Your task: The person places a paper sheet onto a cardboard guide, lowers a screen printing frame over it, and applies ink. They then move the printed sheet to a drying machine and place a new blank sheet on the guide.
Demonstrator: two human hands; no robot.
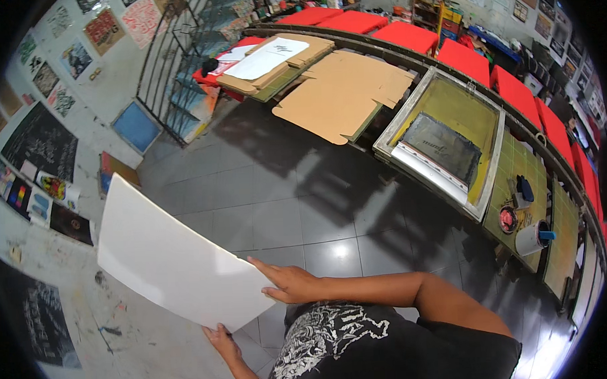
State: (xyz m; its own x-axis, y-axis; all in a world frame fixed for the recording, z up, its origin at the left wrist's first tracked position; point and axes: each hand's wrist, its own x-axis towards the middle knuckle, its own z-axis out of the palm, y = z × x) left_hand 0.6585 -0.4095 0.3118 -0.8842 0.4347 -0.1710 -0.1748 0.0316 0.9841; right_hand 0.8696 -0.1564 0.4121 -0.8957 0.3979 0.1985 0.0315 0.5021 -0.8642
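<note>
A large white sheet [179, 260], stiff like card or a thin stack of paper, is held out in front of my body to the left. My right hand [290, 282] grips its near right edge, the thumb and fingers on either side of the corner. At the lower edge, my left hand [222, 343] holds the sheet, with part of its fingers hidden behind it. The sheet is tilted and bows slightly along its length. It touches nothing but my hands, as far as I can see.
A long curved bench to the right carries a framed printing screen [442, 141] with a squeegee [431, 171], flat brown cardboard [343, 94], and a white tub [531, 238]. Red boards [405, 35] line its far side. Grey tiled floor [264, 221] lies between bench and left wall.
</note>
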